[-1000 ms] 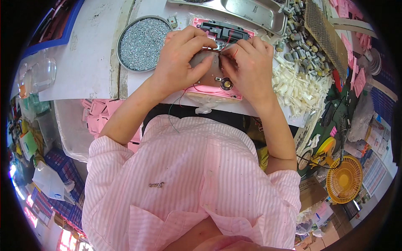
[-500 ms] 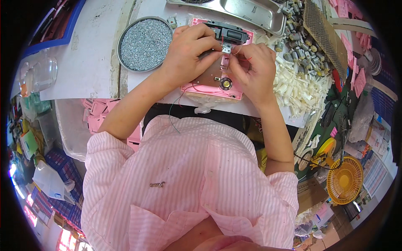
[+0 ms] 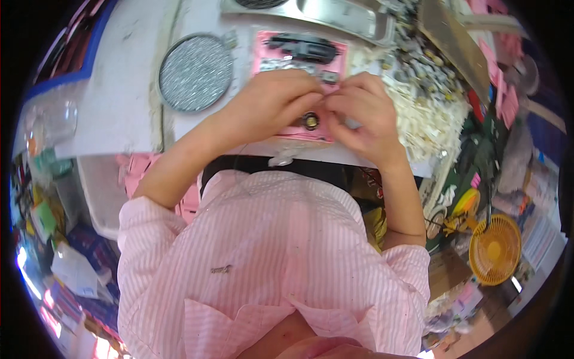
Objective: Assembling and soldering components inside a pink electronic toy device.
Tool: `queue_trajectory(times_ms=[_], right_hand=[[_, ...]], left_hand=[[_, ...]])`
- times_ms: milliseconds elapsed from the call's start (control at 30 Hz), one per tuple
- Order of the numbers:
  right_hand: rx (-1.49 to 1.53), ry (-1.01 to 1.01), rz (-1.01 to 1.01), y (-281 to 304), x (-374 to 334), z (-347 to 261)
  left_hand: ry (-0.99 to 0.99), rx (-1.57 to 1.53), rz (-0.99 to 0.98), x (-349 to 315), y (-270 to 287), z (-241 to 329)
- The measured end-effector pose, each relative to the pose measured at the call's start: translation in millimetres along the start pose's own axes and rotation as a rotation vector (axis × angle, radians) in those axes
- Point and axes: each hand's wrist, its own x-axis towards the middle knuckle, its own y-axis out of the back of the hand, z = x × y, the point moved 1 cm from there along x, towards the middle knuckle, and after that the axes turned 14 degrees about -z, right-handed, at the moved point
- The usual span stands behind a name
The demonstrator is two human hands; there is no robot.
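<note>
A pink plastic panel lies on the worktable, with a black housing across its far end. Small silvery parts sit on it just nearer than the housing. A round black piece with a brass-coloured centre shows below my hands. My left hand is closed over the panel, its fingertips pinched by my right hand's; what they pinch is hidden and blurred. My right hand is curled at the panel's right edge, a small grey part showing within its fingers.
Left of the panel stands a round tray of small metal pins or screws. A metal tray is at the back. Small motors and white plastic pieces are heaped to the right, beside a brown board.
Both hands have come nearer to my body and now cover the middle of the panel. The grey part now shows in my right hand. The whole view has shifted slightly.
</note>
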Motion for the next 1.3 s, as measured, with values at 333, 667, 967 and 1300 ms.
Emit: queue_trajectory(times_ms=[333,667,967,1300], right_hand=[[0.071,-0.49,0.443,57,-113,25],[0.649,-0.743,1.479,181,-388,53],[0.508,-0.416,1.552,171,-359,-23],[0.506,-0.536,0.563,9,-110,-36]], left_hand=[[0.177,-0.041,0.008,12,1,3],[0.058,0.084,-0.003,24,1,13],[0.135,0.061,0.089,19,2,16],[0.095,0.528,0.258,32,-13,-3]])
